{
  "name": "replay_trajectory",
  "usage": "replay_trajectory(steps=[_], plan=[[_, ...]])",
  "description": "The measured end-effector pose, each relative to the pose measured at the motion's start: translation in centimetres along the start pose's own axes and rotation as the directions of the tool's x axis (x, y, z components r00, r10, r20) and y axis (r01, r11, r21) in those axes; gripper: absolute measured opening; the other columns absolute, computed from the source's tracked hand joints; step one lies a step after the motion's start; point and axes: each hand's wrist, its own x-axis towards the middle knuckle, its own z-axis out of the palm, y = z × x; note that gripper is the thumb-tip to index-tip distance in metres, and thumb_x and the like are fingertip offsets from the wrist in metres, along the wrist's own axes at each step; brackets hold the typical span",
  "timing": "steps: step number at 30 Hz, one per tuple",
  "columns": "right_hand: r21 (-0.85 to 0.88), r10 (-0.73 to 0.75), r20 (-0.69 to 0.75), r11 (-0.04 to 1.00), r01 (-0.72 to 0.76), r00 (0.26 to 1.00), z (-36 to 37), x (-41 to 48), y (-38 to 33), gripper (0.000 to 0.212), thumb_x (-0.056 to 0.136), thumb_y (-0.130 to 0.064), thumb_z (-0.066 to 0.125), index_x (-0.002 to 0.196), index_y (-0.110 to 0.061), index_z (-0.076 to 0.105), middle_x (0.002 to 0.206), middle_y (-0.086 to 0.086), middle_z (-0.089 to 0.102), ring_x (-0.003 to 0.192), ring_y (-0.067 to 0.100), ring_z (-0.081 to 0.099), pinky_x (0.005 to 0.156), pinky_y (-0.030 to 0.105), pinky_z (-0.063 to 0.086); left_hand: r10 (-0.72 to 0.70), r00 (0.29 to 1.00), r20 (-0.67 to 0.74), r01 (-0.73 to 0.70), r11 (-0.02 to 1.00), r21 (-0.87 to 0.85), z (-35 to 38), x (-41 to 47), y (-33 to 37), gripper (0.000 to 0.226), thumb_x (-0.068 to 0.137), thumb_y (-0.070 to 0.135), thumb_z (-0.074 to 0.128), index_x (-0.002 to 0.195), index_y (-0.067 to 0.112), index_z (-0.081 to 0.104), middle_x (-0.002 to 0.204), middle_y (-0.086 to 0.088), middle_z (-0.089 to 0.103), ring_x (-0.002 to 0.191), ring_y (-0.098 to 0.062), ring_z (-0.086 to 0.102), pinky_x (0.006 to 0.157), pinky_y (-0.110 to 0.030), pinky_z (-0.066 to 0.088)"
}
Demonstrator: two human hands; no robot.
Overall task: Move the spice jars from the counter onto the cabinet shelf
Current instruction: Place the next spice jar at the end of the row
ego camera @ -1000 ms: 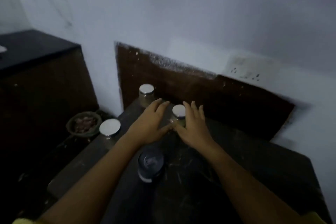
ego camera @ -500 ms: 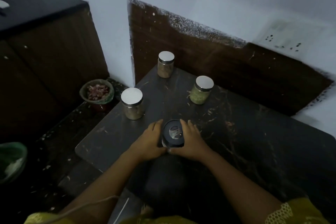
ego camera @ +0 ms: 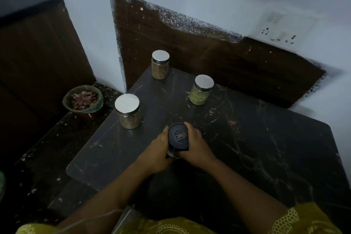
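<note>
Here, dark jar (ego camera: 178, 136), black-lidded, upright, logo-stamped top

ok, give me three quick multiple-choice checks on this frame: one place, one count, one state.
1. Relative to the counter, the bowl sits:
A. on it, among the jars
B. left of it, on the lower ledge
C. behind it

2. How many silver-lidded jars stand untouched?
A. one
B. two
C. three

3. The dark-lidded jar is:
A. held between both hands
B. lying alone on its side
C. held by one hand only

Key:
1 B: the bowl is past the counter's left edge, lower down.
2 C: three silver lids show, none touched.
3 A: the left hand and right hand wrap its sides.
</note>
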Motion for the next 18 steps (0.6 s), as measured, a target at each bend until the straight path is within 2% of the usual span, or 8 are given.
replay_trajectory(steps=[3,6,8,12,13,15,17,18], plan=[[0.091,-0.016,-0.085,0.996,0.023,0.996,-1.3,-0.2,-0.7,0.105,0.061,-0.037,0.080,0.143,-0.031,0.013,0.143,0.005,0.031,0.125,0.016,0.040,0.094,0.024,0.036,0.049,0.997,-0.061,-0.053,0.996,-0.066,-0.7,0.7,0.9,0.111,0.072,0.028,0.076,0.147,0.012,-0.003,0.153,-0.005,0.021,0.140,-0.017,0.024,0.110,-0.022,0.022],[0.190,-0.027,-0.185,0.980,0.062,0.982,-3.7,-0.4,-1.7,0.106,0.061,-0.034,0.082,0.143,-0.026,0.016,0.140,0.001,0.038,0.122,0.013,0.043,0.093,0.023,0.037,0.124,0.986,-0.114,-0.141,0.978,-0.155,-1.5,1.7,2.5,0.117,0.068,0.029,0.078,0.146,0.027,-0.010,0.153,0.003,0.022,0.139,-0.007,0.024,0.113,-0.027,0.025],[0.273,-0.022,-0.244,0.958,0.090,0.970,-5.8,-0.7,-2.4,0.105,0.061,-0.034,0.083,0.142,-0.024,0.017,0.138,0.000,0.042,0.117,0.009,0.045,0.091,0.023,0.040,0.172,0.975,-0.141,-0.197,0.962,-0.188,-2.0,2.3,3.9,0.123,0.063,0.038,0.079,0.140,0.042,-0.017,0.153,0.008,0.021,0.137,0.000,0.024,0.111,-0.025,0.028],[0.413,0.015,-0.341,0.901,0.135,0.940,-9.7,-2.1,-3.6,0.100,0.062,-0.038,0.082,0.140,-0.028,0.022,0.128,-0.006,0.049,0.106,0.006,0.052,0.079,0.017,0.046,0.218,0.952,-0.215,-0.262,0.942,-0.208,-2.0,3.1,7.0,0.132,0.051,0.056,0.080,0.136,0.051,-0.020,0.149,0.026,0.009,0.136,0.004,0.018,0.105,-0.018,0.026],[0.432,0.017,-0.362,0.889,0.152,0.932,-10.6,-2.5,-3.8,0.097,0.062,-0.040,0.082,0.139,-0.030,0.024,0.124,-0.007,0.051,0.104,0.007,0.055,0.078,0.018,0.050,0.221,0.945,-0.242,-0.274,0.938,-0.211,-1.9,3.3,8.1,0.132,0.048,0.058,0.080,0.135,0.053,-0.020,0.149,0.026,0.009,0.134,0.007,0.017,0.101,-0.014,0.026],[0.449,0.000,-0.394,0.873,0.193,0.919,-11.8,-3.3,-4.3,0.088,0.064,-0.043,0.079,0.135,-0.032,0.028,0.118,-0.008,0.055,0.100,0.007,0.061,0.075,0.020,0.055,0.192,0.931,-0.311,-0.274,0.930,-0.246,-1.6,3.5,9.9,0.131,0.045,0.057,0.080,0.132,0.057,-0.018,0.152,0.016,0.013,0.126,0.015,0.019,0.092,-0.004,0.025],[0.463,-0.010,-0.429,0.856,0.230,0.903,-13.0,-4.1,-4.5,0.077,0.069,-0.044,0.075,0.133,-0.031,0.033,0.115,-0.008,0.057,0.093,0.004,0.063,0.065,0.013,0.053,0.169,0.915,-0.366,-0.287,0.910,-0.298,-1.6,3.5,11.6,0.129,0.047,0.052,0.081,0.133,0.057,-0.014,0.149,0.010,0.023,0.120,0.019,0.029,0.083,0.004,0.030],[0.483,-0.005,-0.446,0.840,0.245,0.895,-13.6,-4.5,-4.5,0.074,0.071,-0.044,0.073,0.132,-0.030,0.034,0.115,-0.005,0.059,0.090,0.003,0.064,0.062,0.011,0.052,0.176,0.904,-0.390,-0.312,0.894,-0.320,-1.7,3.6,12.5,0.126,0.048,0.049,0.082,0.135,0.056,-0.009,0.144,0.013,0.031,0.117,0.019,0.035,0.079,0.006,0.034]])
